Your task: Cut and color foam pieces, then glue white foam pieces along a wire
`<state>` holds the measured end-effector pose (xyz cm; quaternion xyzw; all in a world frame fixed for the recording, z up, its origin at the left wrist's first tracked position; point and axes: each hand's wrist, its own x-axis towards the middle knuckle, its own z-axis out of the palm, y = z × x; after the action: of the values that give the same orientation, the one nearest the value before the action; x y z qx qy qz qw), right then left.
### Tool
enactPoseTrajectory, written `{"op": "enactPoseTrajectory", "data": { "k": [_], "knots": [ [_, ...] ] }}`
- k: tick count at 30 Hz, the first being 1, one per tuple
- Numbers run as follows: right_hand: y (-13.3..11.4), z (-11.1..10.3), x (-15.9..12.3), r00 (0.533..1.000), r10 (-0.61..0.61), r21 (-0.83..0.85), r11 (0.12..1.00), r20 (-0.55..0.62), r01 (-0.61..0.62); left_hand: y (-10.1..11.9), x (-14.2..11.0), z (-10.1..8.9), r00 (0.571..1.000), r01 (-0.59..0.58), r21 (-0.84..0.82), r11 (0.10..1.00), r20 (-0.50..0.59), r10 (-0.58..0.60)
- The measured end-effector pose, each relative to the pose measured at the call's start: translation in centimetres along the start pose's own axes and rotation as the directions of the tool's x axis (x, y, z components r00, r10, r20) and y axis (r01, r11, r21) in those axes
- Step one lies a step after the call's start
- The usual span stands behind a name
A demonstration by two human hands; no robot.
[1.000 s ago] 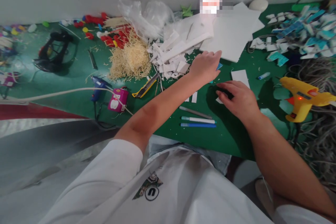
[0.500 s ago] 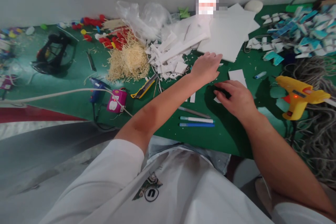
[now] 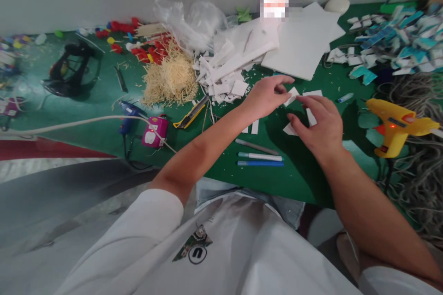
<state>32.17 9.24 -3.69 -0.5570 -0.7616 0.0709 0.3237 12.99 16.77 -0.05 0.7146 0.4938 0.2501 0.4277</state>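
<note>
My left hand (image 3: 267, 96) has a small white foam board piece (image 3: 292, 95) at its thumb and fingertips, raised over the green table. Close to the right edge of that piece is the index fingertip of my right hand (image 3: 320, 124), whose thumb and fingers are spread apart. Under my right hand lies a white offcut (image 3: 290, 129), partly covered. Another white piece (image 3: 313, 93) shows just beyond its fingers. Nearer my body lie a grey pen (image 3: 256, 147), a white marker (image 3: 261, 156) and a blue pen (image 3: 261, 163), side by side.
White foam sheets (image 3: 294, 46) and a heap of white scraps (image 3: 221, 85) lie at the back. A yellow glue gun (image 3: 396, 124) is on the right by grey cords (image 3: 415, 166). Leftward are a yellow utility knife (image 3: 191, 113), a pink power socket (image 3: 155, 131) and a blue glue gun (image 3: 129, 113).
My left hand has drawn back from beside the foam sheets, and a small white piece now shows at its fingertips. My right hand has lifted slightly and its fingers have spread.
</note>
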Motion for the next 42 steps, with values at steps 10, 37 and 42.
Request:
{"op": "enactPoseTrajectory", "data": {
  "k": [10, 37, 42],
  "knots": [
    [-0.7, 1.1, -0.4, 0.988, -0.142, 0.060, 0.988, 0.055, 0.139, 0.3, -5.7, 0.1, 0.987, 0.157, -0.230, 0.960, 0.062, -0.147],
    [-4.9, 2.3, 0.3, 0.951, -0.239, -0.031, 0.968, 0.195, 0.250, -5.7, -11.7, -5.7, 0.984, -0.161, 0.573, 0.803, 0.154, 0.087],
    [-6.4, 4.4, 0.9, 0.926, -0.263, -0.031, 0.959, 0.270, 0.281, -6.4, -11.6, -5.6, 0.987, -0.155, 0.560, 0.814, 0.116, 0.109]
  ]
}}
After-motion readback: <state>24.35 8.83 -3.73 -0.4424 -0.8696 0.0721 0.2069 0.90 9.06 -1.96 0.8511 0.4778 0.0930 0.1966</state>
